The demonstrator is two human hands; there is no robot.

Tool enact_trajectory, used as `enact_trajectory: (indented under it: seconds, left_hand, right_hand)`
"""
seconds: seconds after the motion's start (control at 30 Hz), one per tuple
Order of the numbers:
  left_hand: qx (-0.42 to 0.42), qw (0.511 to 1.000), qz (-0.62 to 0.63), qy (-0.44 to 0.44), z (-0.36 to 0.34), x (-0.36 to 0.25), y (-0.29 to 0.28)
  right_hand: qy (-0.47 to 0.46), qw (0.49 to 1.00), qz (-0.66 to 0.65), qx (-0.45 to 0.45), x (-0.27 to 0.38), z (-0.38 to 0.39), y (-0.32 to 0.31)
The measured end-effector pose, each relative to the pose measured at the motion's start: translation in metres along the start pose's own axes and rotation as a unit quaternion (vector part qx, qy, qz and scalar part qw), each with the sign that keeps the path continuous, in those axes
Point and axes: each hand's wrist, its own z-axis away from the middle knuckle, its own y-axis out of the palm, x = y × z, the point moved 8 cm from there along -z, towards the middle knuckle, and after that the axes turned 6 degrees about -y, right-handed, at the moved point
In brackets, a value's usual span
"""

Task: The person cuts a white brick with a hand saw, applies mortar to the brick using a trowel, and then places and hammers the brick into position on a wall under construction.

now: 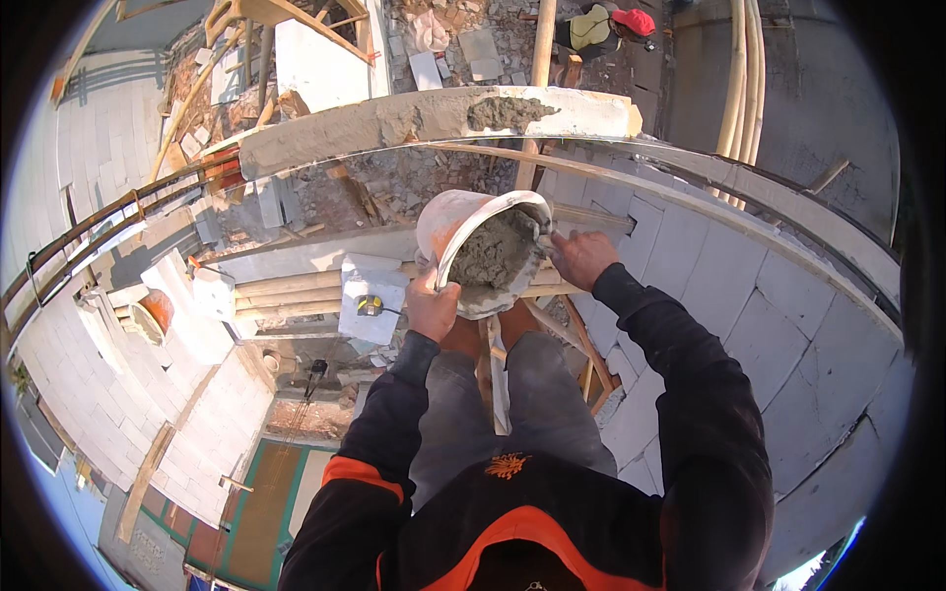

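A pale, mortar-smeared bucket [434, 231] is tilted so that its mouth opens toward me. Wet grey mortar [493, 251] sits inside it. My left hand [432, 307] is closed on the near left part of the rim, thumb on top. On the opposite side my right hand [583, 258] is closed at the rim's right edge; whether a tool handle is also in its fingers I cannot make out. Beyond the bucket runs a pale concrete ledge [374, 126], with a patch of fresh mortar [507, 113] on its top.
Wooden poles [296, 293] cross below me, beside a white block [360, 330] bearing a yellow tape measure [370, 305]. Block walls [729, 286] rise right and left. An orange bucket [155, 313] lies far left. A person in a red cap [634, 22] is below, amid rubble.
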Motion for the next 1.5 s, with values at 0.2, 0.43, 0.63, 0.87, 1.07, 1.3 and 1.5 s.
enact_trajectory:
  seconds: [0.2, 0.43, 0.63, 0.87, 1.07, 1.3, 1.5]
  left_hand:
    - [0.012, 0.996, 0.088, 0.015, -0.006, -0.012, -0.004]
    - [-0.029, 0.993, 0.113, 0.021, -0.006, 0.014, -0.007]
    - [-0.041, 0.998, 0.044, -0.033, 0.008, 0.015, -0.021]
    - [-0.024, 0.990, 0.129, -0.052, 0.000, 0.024, -0.021]
    - [-0.050, 0.986, 0.139, -0.073, -0.016, 0.059, -0.019]
    - [-0.071, 0.988, 0.127, -0.060, -0.007, 0.066, -0.022]
    - [-0.055, 0.987, 0.112, -0.100, 0.000, 0.081, -0.012]
  right_hand:
    - [-0.011, 0.983, -0.160, 0.089, 0.004, 0.048, 0.025]
    - [-0.056, 0.964, -0.257, 0.022, 0.054, 0.031, 0.039]
    - [-0.046, 0.958, -0.284, -0.009, 0.090, 0.004, 0.039]
    - [-0.057, 0.947, -0.317, -0.015, 0.032, 0.021, 0.025]
    - [-0.080, 0.954, -0.287, -0.028, -0.037, 0.031, -0.017]
    - [-0.019, 0.976, -0.081, -0.202, -0.131, 0.018, -0.077]
    - [0.121, 0.940, 0.186, -0.259, -0.151, -0.009, -0.069]
